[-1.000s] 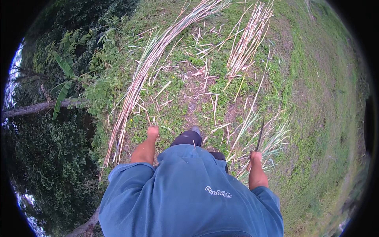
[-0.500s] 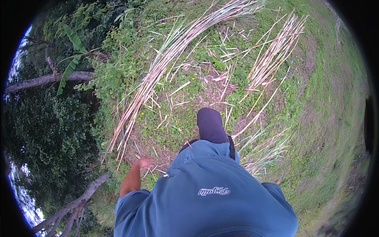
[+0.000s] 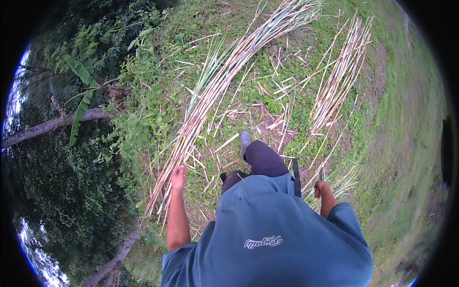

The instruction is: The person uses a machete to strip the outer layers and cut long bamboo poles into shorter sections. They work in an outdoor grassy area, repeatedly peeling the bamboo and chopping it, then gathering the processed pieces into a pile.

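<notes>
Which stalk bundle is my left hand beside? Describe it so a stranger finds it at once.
Two bundles of cut stalks lie on the grass. Take the left bundle, ending by the left hand: longer, with green leaves, unlike the short pale bundle on the right.

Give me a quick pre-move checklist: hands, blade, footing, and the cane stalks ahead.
1. Left hand free: ok, it shows nothing in it and hangs beside the long bundle of cut stalks.
2. Right hand grip on the dark blade: cannot tell, shirt hides the contact.
3. Blade clear of the leg: cannot tell, it runs close by the raised dark trouser leg.
4. Footing: not ok, loose stalk pieces litter the grass around the grey shoe.
5. Second bundle unobstructed: ok.
</notes>
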Action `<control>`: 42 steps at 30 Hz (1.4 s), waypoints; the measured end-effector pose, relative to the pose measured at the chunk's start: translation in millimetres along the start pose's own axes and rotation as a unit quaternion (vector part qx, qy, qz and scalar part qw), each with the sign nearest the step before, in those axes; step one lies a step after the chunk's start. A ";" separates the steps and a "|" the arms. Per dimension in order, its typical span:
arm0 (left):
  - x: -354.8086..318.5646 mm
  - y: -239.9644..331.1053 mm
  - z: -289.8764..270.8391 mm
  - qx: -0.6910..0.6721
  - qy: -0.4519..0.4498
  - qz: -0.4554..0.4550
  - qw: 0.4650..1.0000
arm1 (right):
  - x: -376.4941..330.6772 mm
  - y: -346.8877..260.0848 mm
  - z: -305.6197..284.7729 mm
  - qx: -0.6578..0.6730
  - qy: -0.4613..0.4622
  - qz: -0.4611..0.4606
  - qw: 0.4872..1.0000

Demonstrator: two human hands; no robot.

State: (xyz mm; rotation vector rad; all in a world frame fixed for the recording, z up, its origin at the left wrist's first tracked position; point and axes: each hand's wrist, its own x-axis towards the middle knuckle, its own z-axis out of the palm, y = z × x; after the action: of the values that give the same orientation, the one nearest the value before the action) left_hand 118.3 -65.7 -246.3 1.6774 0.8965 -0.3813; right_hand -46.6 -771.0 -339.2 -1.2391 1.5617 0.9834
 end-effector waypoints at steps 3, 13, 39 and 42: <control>-10.8 -83.0 25.1 0.078 -0.098 -0.121 0.985 | -34.7 -54.9 -5.8 0.018 -0.067 -0.077 0.995; 51.9 -50.2 72.7 -0.054 0.013 -0.259 0.964 | -133.5 -314.7 -14.9 -0.321 0.218 -0.244 0.889; 228.8 69.5 689.5 -0.281 0.279 -0.222 0.891 | 119.9 -863.8 -158.2 -0.489 0.086 -0.305 0.813; 194.8 86.2 734.7 -0.286 0.214 -0.278 0.891 | 105.1 -886.9 -151.8 -0.487 0.080 -0.316 0.810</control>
State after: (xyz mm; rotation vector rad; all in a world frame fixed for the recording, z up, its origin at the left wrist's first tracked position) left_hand 455.7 -684.9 -542.9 0.9401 1.6492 -0.0934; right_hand 787.4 -1108.4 -445.1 -2.3916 0.5464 1.2580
